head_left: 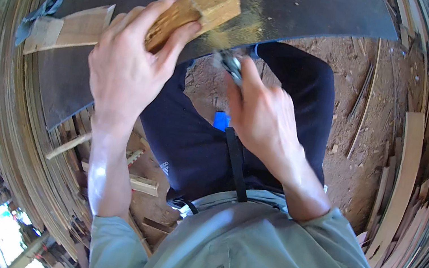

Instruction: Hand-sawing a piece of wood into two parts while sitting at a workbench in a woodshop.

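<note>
My left hand (130, 56) is wrapped round a rough wooden block (222, 8), thumb on its near side and fingers over the far side. The block is tilted over the dark tabletop (317, 8). My right hand (267, 112) is closed on a small dark and silver metal tool (231, 66), blurred, its exact kind unclear. The tool's tip is at the table's near edge, below the block and apart from it. Yellowish sawdust (248, 25) lies on the tabletop beside the block.
A pale plank (81, 27) and a blue-grey cloth (43, 12) lie on the table's left. Stacked boards (22, 117) rise at the left, with more long boards (402, 178) at the right. Wood scraps (142, 184) litter the dirt floor (345, 174) round my legs.
</note>
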`<action>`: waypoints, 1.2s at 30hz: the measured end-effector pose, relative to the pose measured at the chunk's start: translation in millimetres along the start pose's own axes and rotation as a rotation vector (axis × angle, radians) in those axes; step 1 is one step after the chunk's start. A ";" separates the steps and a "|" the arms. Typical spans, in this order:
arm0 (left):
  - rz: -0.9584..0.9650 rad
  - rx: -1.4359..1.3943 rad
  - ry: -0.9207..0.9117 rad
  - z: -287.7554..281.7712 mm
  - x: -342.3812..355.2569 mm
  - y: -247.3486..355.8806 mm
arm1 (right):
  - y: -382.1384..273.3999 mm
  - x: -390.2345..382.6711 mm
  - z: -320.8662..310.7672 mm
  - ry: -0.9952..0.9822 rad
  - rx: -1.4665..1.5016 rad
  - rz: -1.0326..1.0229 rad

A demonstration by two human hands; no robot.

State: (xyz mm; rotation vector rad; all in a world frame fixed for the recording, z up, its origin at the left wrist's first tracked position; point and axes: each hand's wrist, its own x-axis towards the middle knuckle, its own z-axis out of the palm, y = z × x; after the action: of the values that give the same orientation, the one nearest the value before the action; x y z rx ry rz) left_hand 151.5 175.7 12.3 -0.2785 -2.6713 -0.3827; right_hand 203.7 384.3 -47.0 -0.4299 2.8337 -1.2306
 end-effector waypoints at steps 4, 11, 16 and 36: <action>0.003 0.050 -0.032 -1.8 -2.2 5.4 | 33.2 -80.4 0.2 -0.008 0.001 0.120; 0.002 0.061 -0.046 -1.3 -6.6 5.3 | 39.3 -109.4 -31.7 0.070 0.138 0.155; 0.000 -0.009 -0.034 3.4 -9.8 -0.3 | 10.9 0.7 -20.2 0.095 0.164 -0.071; -0.025 0.000 -0.031 1.2 -9.7 1.9 | -15.0 31.3 3.4 0.157 -0.038 -0.100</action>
State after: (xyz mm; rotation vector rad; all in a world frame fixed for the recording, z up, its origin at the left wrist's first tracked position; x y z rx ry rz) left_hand 160.2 176.6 7.5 -0.2534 -2.7070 -0.3885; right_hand 177.7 364.0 -35.7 -0.5034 3.0057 -1.2834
